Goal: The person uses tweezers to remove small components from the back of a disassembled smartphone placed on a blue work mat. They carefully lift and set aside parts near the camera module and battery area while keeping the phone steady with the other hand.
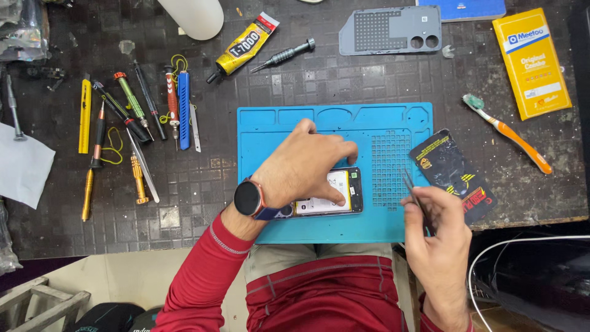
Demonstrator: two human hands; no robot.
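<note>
Left hand (304, 167) presses open phone (340, 192) flat; right hand (437, 230) pinches tweezers (413, 190) just beside; phone likely fragile, slippery; grip its edges.

So the whole setup is a dark, worn surface (184, 203) with a grid-like square pattern filling most of the frame, a pale floor (123, 276) showing at the lower left, and a wooden frame piece (37, 301) at the bottom-left corner.

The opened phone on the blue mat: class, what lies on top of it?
The left hand presses on the opened phone, fingers over its upper edge. The blue mat lies beneath. The phone's left end is hidden by the hand.
</note>
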